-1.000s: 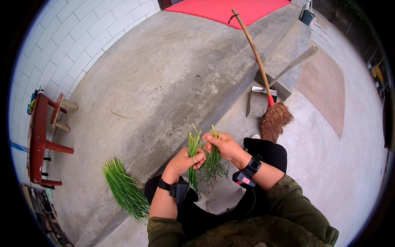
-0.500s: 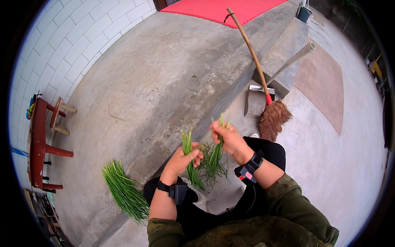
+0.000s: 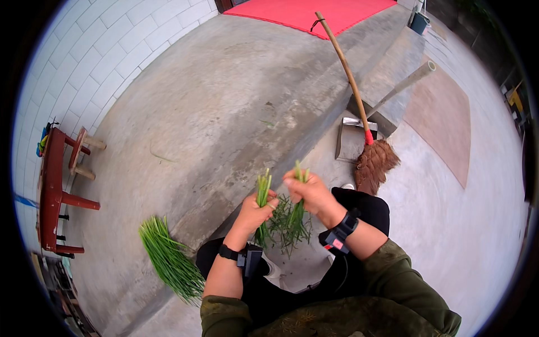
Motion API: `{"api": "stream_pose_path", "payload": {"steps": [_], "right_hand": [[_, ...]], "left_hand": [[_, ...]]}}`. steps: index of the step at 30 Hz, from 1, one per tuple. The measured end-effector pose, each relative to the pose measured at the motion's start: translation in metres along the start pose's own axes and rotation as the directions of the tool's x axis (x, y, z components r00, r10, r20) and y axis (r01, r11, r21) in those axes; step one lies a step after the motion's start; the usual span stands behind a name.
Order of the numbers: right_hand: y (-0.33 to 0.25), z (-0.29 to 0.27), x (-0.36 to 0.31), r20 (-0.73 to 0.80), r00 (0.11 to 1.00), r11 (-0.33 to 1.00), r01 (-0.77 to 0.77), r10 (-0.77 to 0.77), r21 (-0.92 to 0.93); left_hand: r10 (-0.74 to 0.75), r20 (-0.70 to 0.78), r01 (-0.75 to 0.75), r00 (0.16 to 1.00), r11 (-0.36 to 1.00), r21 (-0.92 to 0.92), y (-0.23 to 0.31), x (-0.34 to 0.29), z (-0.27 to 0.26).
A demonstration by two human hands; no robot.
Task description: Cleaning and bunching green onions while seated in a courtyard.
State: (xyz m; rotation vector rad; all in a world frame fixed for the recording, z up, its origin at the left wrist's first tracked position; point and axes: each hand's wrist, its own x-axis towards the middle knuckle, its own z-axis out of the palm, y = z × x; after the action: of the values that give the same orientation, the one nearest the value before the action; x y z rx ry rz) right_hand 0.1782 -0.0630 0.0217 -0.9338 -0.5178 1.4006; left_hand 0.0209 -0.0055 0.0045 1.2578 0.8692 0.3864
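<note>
My left hand (image 3: 254,213) is closed around a small bunch of chives (image 3: 263,190), pale cut ends up and green blades hanging below. Close to its right, my right hand (image 3: 315,196) pinches a second bunch of chives (image 3: 296,218), whose leaves dangle beneath the fingers. Under both hands, between my knees, lie loose green scraps (image 3: 276,220), partly hidden by the bunches. A larger pile of long chives (image 3: 168,257) rests on the concrete step to the left of my left forearm.
A brown broom (image 3: 375,163) leans by a metal dustpan (image 3: 349,140) at the step's edge, ahead and right. On the left stand a red wooden bench (image 3: 51,191) and a small stool (image 3: 78,154) near the white block wall (image 3: 95,56). A red mat (image 3: 314,14) lies far ahead.
My left hand has moved slightly up and right with its bunch, closer to the right hand. The right hand has dropped a little, still holding its chives.
</note>
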Motion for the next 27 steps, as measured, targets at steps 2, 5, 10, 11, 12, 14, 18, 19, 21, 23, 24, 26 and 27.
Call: {"api": "stream_pose_path", "payload": {"steps": [2, 5, 10, 11, 12, 14, 18, 19, 21, 23, 24, 26, 27], "right_hand": [[0.013, 0.007, -0.001, 0.029, 0.999, 0.999, -0.011, 0.012, -0.036], [0.015, 0.01, 0.0, 0.045, 0.998, 0.998, -0.03, 0.033, -0.057], [0.003, -0.001, 0.004, -0.085, 0.996, 0.998, -0.023, 0.029, 0.065], [0.001, -0.004, 0.005, -0.087, 0.996, 0.998, -0.023, 0.028, 0.064], [0.0, -0.006, 0.006, -0.095, 0.995, 0.993, -0.016, 0.027, 0.115], [-0.003, -0.009, 0.006, -0.116, 0.993, 0.988, -0.006, 0.024, 0.156], [-0.004, -0.003, 0.004, -0.114, 0.992, 0.978, -0.028, 0.053, 0.205], [-0.001, -0.002, 0.003, -0.084, 0.995, 0.983, -0.037, 0.052, 0.181], [0.002, -0.004, 0.004, -0.054, 0.997, 0.987, -0.042, 0.051, 0.156], [0.004, -0.006, 0.006, -0.023, 0.999, 0.984, -0.035, 0.039, 0.172], [0.003, -0.006, 0.006, -0.023, 0.999, 0.984, -0.033, 0.038, 0.172], [0.001, -0.005, 0.006, -0.037, 0.999, 0.987, -0.027, 0.033, 0.157], [0.001, -0.006, 0.006, -0.039, 0.999, 0.987, -0.025, 0.031, 0.156]], "left_hand": [[0.054, 0.028, -0.057, 0.998, 0.991, 0.117, 0.003, 0.002, 0.009], [0.051, 0.022, -0.053, 0.998, 0.995, 0.081, 0.004, 0.002, 0.011], [0.0, 0.091, 0.027, 0.996, 0.957, -0.289, 0.009, -0.003, 0.004], [-0.018, 0.074, 0.047, 0.997, 0.914, -0.404, 0.01, -0.003, 0.004], [-0.019, 0.075, 0.047, 0.997, 0.913, -0.405, 0.009, -0.004, 0.002], [-0.015, 0.096, 0.056, 0.995, 0.897, -0.438, 0.008, -0.004, 0.0], [0.004, 0.072, 0.026, 0.997, 0.914, -0.405, 0.007, -0.004, 0.0], [0.008, 0.063, 0.015, 0.998, 0.931, -0.364, 0.006, -0.003, 0.001], [0.014, 0.056, 0.004, 0.998, 0.947, -0.32, 0.005, -0.002, 0.003], [0.005, 0.039, 0.006, 0.999, 0.958, -0.286, 0.005, -0.001, 0.004], [0.006, 0.04, 0.006, 0.999, 0.958, -0.285, 0.004, -0.001, 0.004], [0.018, 0.032, -0.011, 0.999, 0.98, -0.201, 0.003, -0.002, 0.003], [0.019, 0.035, -0.011, 0.999, 0.98, -0.201, 0.003, -0.002, 0.003]]}}
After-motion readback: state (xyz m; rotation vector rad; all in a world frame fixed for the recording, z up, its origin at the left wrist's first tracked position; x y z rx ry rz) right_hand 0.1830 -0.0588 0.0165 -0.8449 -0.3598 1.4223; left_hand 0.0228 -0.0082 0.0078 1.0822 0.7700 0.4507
